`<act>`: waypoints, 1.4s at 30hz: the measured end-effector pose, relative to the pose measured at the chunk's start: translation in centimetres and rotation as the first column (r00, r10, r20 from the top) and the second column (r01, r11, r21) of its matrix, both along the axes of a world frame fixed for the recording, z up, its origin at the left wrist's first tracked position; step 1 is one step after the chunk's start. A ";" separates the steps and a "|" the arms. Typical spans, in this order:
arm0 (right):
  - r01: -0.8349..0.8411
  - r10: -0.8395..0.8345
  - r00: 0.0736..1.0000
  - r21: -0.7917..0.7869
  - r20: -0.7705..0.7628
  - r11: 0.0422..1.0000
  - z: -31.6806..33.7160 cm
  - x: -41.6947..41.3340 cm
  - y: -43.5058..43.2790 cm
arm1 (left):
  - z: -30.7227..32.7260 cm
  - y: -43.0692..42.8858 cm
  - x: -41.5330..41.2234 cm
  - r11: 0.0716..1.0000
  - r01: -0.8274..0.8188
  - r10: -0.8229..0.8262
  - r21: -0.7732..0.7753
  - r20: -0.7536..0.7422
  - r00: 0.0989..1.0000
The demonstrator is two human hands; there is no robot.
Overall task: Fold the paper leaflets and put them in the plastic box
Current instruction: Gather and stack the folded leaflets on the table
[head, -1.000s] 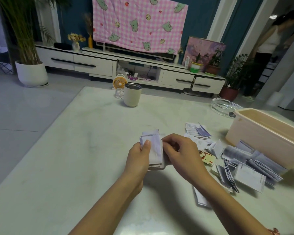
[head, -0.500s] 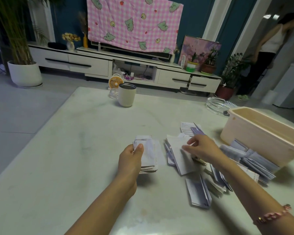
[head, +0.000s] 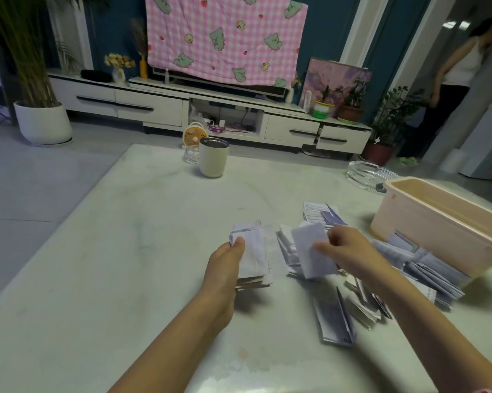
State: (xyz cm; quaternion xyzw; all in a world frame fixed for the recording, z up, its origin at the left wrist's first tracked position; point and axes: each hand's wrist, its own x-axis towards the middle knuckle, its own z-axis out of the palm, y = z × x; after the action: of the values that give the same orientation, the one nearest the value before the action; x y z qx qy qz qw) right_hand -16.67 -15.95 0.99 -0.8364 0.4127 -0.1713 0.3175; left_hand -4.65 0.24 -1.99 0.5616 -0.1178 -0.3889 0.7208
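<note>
My left hand [head: 225, 268] grips a stack of folded leaflets [head: 251, 253] at the middle of the table, thumb on top. Just to its right, my right hand [head: 349, 251] pinches one folded white leaflet [head: 311, 249] and holds it tilted above the loose pile. Several more leaflets [head: 426, 268] lie scattered against the near side of the beige plastic box [head: 426, 225] at the right; one folded leaflet [head: 335, 321] lies closer to me. The box's inside is mostly hidden from this angle.
A cream tumbler [head: 213, 158] and a glass jar [head: 191, 154] stand at the table's far edge. A glass ashtray [head: 365, 173] sits behind the box. A person [head: 460, 78] stands in the doorway at far right.
My right hand left the stack, reached right to the loose pile and now lifts one folded leaflet back toward the stack. The left hand kept hold of the stack.
</note>
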 end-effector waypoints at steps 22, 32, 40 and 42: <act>-0.154 0.195 0.981 -0.613 0.000 0.775 2.7 1.9 9.9 | 0.1 -0.2 -0.2 0.996 -0.088 0.083 -0.024 -0.144 0.986; -0.208 0.165 0.978 -0.536 -0.129 0.818 3.9 1.6 11.1 | 0.0 -0.2 0.0 0.997 -0.066 0.062 -0.037 -0.104 0.993; -0.161 0.216 0.968 -0.348 0.125 0.923 1.4 3.7 9.1 | -0.2 -0.5 -0.5 0.998 -0.051 0.050 -0.033 -0.006 0.999; -0.153 0.205 0.961 -0.265 0.184 0.952 0.5 4.1 9.2 | -0.4 -0.5 -0.9 0.998 -0.065 0.066 -0.019 0.036 0.997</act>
State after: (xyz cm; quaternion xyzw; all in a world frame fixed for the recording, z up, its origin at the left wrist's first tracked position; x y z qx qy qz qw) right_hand -12.56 -6.75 1.46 -0.8809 0.2744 -0.2790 0.2663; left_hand -5.52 -0.28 -2.43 0.5657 -0.1161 -0.3534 0.7360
